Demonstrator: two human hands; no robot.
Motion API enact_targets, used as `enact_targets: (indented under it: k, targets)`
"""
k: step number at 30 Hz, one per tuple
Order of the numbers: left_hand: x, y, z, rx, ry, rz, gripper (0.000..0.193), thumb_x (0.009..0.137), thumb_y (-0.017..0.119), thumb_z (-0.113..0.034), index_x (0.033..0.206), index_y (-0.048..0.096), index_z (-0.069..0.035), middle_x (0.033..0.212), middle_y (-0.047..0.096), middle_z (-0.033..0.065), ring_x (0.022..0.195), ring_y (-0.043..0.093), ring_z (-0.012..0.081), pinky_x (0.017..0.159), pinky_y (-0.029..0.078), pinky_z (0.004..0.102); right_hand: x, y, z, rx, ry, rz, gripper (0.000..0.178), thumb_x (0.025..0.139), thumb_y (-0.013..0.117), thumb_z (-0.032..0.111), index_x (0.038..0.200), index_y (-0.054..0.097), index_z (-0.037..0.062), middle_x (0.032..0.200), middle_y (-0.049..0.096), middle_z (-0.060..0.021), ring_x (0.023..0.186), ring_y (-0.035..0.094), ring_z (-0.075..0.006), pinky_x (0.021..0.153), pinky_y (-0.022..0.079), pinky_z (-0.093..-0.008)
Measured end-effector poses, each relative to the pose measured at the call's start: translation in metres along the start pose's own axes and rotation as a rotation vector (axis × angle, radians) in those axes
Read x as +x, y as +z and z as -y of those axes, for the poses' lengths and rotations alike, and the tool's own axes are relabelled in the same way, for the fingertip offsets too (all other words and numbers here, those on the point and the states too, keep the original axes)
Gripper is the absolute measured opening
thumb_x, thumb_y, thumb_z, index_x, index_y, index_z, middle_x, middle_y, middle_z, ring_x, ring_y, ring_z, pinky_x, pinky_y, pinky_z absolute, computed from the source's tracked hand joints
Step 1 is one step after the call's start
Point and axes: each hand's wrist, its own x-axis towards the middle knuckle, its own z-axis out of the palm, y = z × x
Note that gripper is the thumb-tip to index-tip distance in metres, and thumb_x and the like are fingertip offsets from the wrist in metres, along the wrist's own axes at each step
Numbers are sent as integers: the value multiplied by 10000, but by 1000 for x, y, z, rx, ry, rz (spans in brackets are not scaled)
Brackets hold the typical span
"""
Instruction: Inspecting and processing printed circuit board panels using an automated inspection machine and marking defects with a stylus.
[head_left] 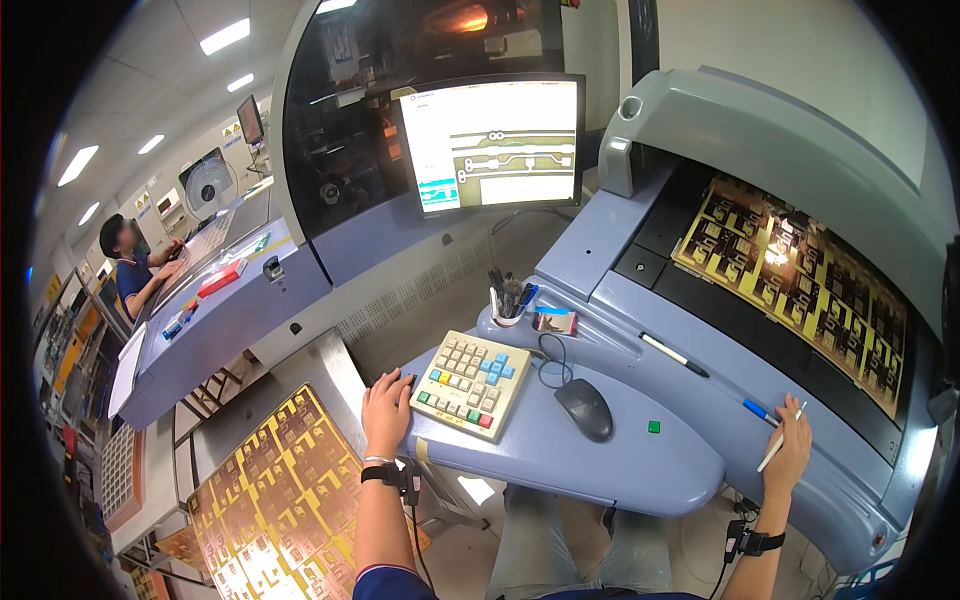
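My left hand [385, 408] lies at the left edge of the blue-grey console shelf [640, 480], beside a beige keypad [472, 383] with coloured keys. Its fingers are stretched out, and a small dark thing shows by the fingertips. On the right, my right hand [790, 445] is closed around a slim white pen-like tool [770, 455], over the machine's front ledge. A blue marker [757, 409] lies just left of that hand. Beyond it, a copper-coloured circuit panel [790, 280] with a repeated pattern lies on the machine's black bed.
A black mouse [584, 409] and small green block [654, 427] sit on the shelf. Behind are a pen cup [508, 305], a white marker [672, 354] and a lit monitor [495, 150]. Another panel [280, 490] lies lower left. A co-worker [135, 265] works far left.
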Motion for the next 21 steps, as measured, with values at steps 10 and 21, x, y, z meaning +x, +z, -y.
enact_targets:
  k: [10, 21]
  targets:
    - [2, -3, -3, 10, -14, 52, 275, 955, 552, -232, 1178, 707, -189, 1342, 592, 30, 1266, 502, 258, 1088, 346, 410, 0, 0, -1, -2, 1, -4, 178, 860, 547, -44, 996, 645, 17, 1269, 640, -86, 1205, 571, -322, 1006, 436, -431]
    - [0, 0, 1, -11, -10, 22, 273, 957, 545, -222, 1178, 701, -182, 1341, 598, 29, 1284, 497, 261, 1092, 339, 424, 0, -1, 0, -3, 10, 10, 193, 862, 545, -34, 1016, 642, 29, 1276, 637, -90, 1223, 562, -312, 1017, 427, -425]
